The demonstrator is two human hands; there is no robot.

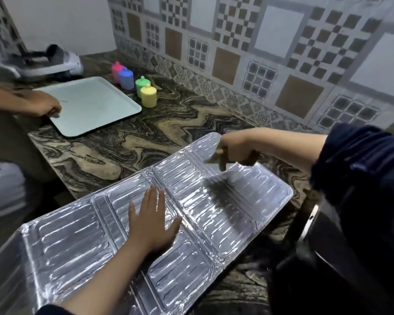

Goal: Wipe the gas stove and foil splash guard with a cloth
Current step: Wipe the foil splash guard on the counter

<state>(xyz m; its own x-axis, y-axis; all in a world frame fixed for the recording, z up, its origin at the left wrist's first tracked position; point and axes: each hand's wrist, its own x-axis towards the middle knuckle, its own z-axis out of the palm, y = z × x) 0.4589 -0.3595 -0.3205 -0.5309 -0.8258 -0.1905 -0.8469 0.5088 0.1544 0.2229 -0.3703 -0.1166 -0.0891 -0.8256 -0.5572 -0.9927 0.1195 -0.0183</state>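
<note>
Marbled countertop (146, 137) w/ a pale tray (89, 103) far left. Just right of it, four small lidded pots: pink (116, 71), blue (126, 79), green (142, 86), yellow (148, 95). Patterned tile wall (248, 42) behind.

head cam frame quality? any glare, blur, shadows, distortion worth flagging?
Head view: strong specular glare across the foil splash guard; right hand and whatever it holds are motion-blurred, casting a dark smeared shadow on the foil; left hand lying flat is sharp; wide-angle bending tilts the tiled wall; another person's hand at the tray is soft.
</note>
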